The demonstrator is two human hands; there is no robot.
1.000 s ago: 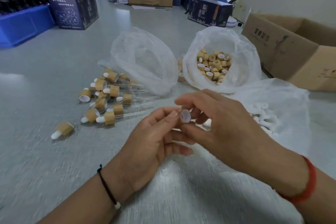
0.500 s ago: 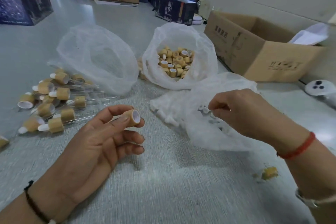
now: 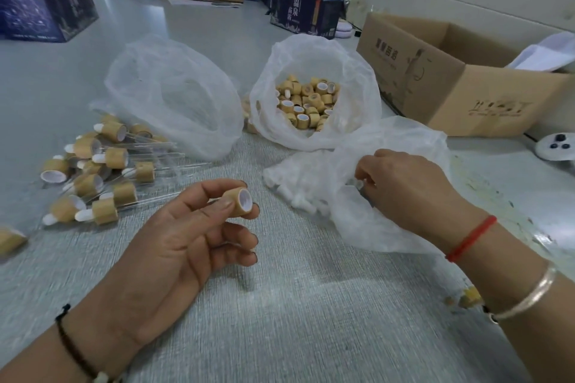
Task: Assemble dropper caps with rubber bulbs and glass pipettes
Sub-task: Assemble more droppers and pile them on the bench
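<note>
Bamboo-look cap (image 3: 238, 199), open white end facing right, pinched between thumb and fingertips of the left hand (image 3: 183, 242); no bulb fitted yet. Right hand (image 3: 404, 186), well apart from the left, reaches into the bag of white rubber bulbs (image 3: 311, 196), fingers curled on something small there; I cannot tell exactly what. Beyond the left hand, a pile of finished droppers (image 3: 102, 171) with pipettes. Ahead between the hands, the bag of loose caps (image 3: 308, 102) looks well stocked, so plenty remains.

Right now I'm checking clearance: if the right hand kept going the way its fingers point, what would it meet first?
The right hand points left into the bag of white rubber bulbs, already touching its plastic; bulbs come first, though depth is unclear.
</note>
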